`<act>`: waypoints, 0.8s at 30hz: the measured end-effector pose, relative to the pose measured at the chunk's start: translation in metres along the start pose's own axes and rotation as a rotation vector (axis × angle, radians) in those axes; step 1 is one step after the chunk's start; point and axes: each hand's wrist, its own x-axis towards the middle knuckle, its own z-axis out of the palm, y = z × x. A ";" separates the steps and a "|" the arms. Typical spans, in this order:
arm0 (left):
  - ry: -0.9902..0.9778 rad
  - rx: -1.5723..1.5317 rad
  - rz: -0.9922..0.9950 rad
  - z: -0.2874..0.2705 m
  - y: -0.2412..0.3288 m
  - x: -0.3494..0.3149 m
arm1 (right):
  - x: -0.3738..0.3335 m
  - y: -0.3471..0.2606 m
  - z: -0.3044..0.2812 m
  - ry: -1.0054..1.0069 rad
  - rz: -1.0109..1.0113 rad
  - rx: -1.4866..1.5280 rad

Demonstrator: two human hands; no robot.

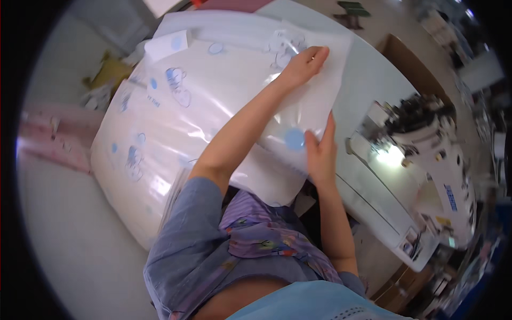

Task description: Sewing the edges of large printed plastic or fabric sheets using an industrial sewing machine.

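Observation:
A large glossy white plastic sheet (208,117) printed with blue cartoon animals and dots spreads over the worktable, its left side hanging down. My left hand (305,65) reaches across to the sheet's far right part, with fingers closed on the film near its edge. Lower on the same right edge is my right hand (321,160), thumb on top and fingers along the border, gripping the sheet. Between the hands the film is creased and shiny. A folded white flap (168,45) with a pale blue spot lies at the far left of it.
A white sewing machine (432,154) with its lamp lit stands on the table (368,181) to the right. Behind it is a brown cardboard box (416,64). A pink printed piece (58,136) and a yellow bag (109,72) are at the left.

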 end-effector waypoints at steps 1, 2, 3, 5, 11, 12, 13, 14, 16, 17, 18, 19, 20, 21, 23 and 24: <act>-0.042 0.452 0.147 0.008 -0.014 0.010 | -0.020 0.005 -0.003 0.015 0.013 -0.004; -0.078 0.900 0.306 0.014 -0.028 0.019 | -0.044 0.010 -0.004 0.027 0.029 -0.006; -0.110 0.885 0.313 0.021 -0.038 0.025 | -0.065 0.011 -0.003 0.031 0.033 -0.008; -0.160 1.188 0.644 0.034 -0.054 0.034 | -0.097 0.017 0.002 0.067 0.047 -0.013; -0.378 1.236 0.542 0.064 -0.045 0.036 | -0.121 0.059 0.008 0.086 0.106 0.302; -0.391 1.235 0.546 0.065 -0.042 0.036 | -0.121 0.062 0.008 0.078 0.078 0.273; -0.415 1.262 0.506 0.067 -0.037 0.036 | -0.120 0.063 0.008 0.069 0.050 0.243; -0.440 1.290 0.466 0.068 -0.034 0.037 | -0.120 0.063 0.008 0.080 0.052 0.247; -0.486 1.306 0.437 0.074 -0.025 0.039 | -0.120 0.063 0.009 0.088 0.026 0.198; -0.523 1.322 0.405 0.076 -0.024 0.040 | -0.121 0.062 0.010 0.097 0.028 0.200; -0.527 1.326 0.406 0.071 -0.028 0.040 | -0.121 0.059 0.011 0.098 0.032 0.180; -0.505 1.148 0.519 0.066 -0.034 0.041 | -0.121 0.057 0.011 0.102 0.038 0.160; -0.482 0.967 0.624 0.060 -0.039 0.043 | -0.122 0.055 0.011 0.107 0.038 0.164; -0.494 0.964 0.625 0.059 -0.038 0.042 | -0.122 0.053 0.010 0.092 0.043 0.190; -0.568 0.720 0.235 0.058 -0.034 0.041 | -0.121 0.046 0.007 0.088 0.051 0.219; -0.578 0.722 0.231 0.057 -0.033 0.042 | -0.120 0.038 0.005 0.080 0.100 0.325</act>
